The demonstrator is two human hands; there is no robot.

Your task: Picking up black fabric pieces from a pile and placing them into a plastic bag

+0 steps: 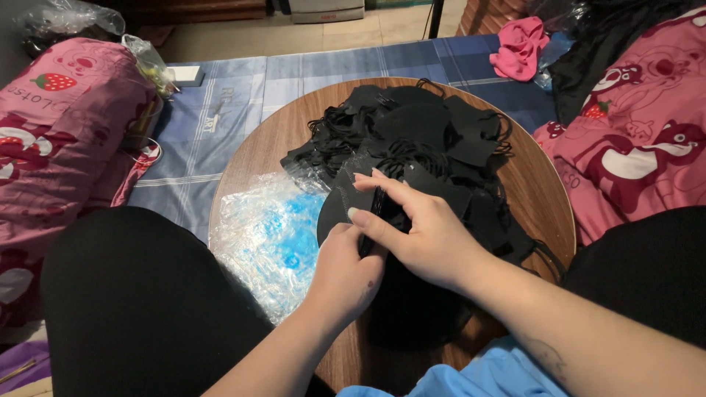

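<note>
A round wooden table carries a heap of black face masks with ear loops. My left hand and my right hand meet near the table's middle, both gripping one black mask in a clear plastic sleeve. The right thumb and fingers pinch the sleeve's edge from above. The left hand holds it from below, fingers hidden under the right hand. A stack of clear plastic bags with blue print lies just left of the hands.
A blue plaid cloth covers the floor under the table. Pink printed cushions lie left, and another pink cushion right. A pink rag and black fabric lie at the far right. My black-clad knees flank the table.
</note>
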